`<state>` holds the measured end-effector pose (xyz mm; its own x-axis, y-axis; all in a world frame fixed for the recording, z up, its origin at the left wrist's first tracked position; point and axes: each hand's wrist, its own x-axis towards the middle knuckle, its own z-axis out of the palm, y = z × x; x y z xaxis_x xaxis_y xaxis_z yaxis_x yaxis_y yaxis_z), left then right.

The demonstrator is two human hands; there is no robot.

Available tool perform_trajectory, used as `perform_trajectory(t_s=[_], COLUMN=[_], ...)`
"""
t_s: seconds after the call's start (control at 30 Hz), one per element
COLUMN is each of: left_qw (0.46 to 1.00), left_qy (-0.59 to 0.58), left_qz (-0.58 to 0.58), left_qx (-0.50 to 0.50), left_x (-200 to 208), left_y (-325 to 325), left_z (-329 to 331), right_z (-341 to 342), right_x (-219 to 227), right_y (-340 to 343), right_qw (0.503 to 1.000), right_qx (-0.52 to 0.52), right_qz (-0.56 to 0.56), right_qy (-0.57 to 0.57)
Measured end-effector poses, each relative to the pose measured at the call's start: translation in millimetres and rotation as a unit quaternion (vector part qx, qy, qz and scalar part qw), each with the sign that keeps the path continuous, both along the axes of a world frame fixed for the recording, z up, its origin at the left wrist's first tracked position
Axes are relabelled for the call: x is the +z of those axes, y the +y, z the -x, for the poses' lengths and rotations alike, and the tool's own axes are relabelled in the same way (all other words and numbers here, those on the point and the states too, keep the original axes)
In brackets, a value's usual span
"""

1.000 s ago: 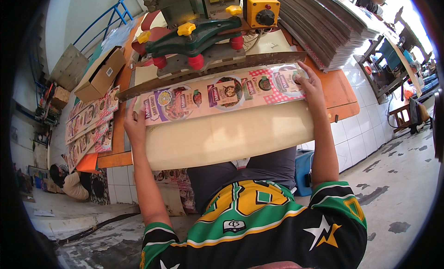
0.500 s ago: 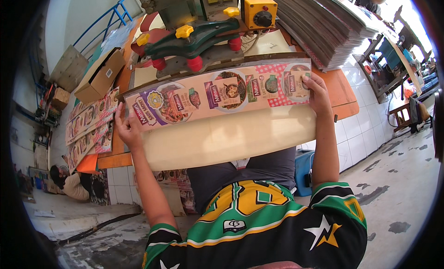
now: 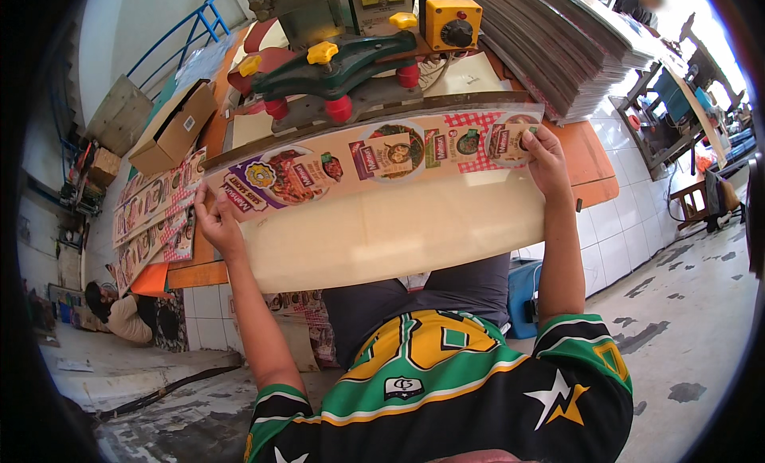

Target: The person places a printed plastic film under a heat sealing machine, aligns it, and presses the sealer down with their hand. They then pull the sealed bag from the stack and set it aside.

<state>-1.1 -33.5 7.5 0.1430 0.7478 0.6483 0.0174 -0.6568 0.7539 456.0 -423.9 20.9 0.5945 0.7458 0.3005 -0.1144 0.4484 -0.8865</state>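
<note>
A long printed strip (image 3: 343, 156) with food pictures and red checks is stretched between my two hands. A clear film margin shows along its far edge. My left hand (image 3: 218, 224) grips the left end, thumb on top and fingers behind. My right hand (image 3: 546, 158) pinches the right end between thumb and fingers. Under the strip, a smooth cream-coloured panel (image 3: 382, 232) spreads toward my lap. Just beyond the strip's far edge runs a dark flat bar (image 3: 382, 112) below a machine's green bracket (image 3: 351, 76), which has red feet and yellow knobs.
A yellow control box (image 3: 449, 23) with a black dial stands behind. At the right rises a tall stack of sheets (image 3: 558, 45). An open cardboard box (image 3: 174, 128) and several printed strips (image 3: 151, 216) lie at the left. Another person (image 3: 127, 313) is low at the far left.
The strip has shifted slightly toward me and its tilt has changed, so more of the dark bar shows beyond it. My left hand has moved a little left. Both hands keep their hold.
</note>
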Motion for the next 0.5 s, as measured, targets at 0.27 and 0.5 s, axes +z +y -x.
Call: perform_trajectory(t_s=[0.27,0.5], left_qw=[0.998,0.996], left_qy=[0.033,0.041], left_qz=[-0.014,-0.032], left_qx=[0.059,0.069], left_x=[-3.9,1.4], left_y=[4.6,3.0], left_z=[4.0,1.7], right_z=[-2.5,0.0], right_x=[-3.0,0.8], right_y=[-0.9,1.3], right_qw=[1.0,0.997], right_qx=[-0.005,-0.026], right_qz=[0.007,0.034], right_qy=[-0.029,-0.069])
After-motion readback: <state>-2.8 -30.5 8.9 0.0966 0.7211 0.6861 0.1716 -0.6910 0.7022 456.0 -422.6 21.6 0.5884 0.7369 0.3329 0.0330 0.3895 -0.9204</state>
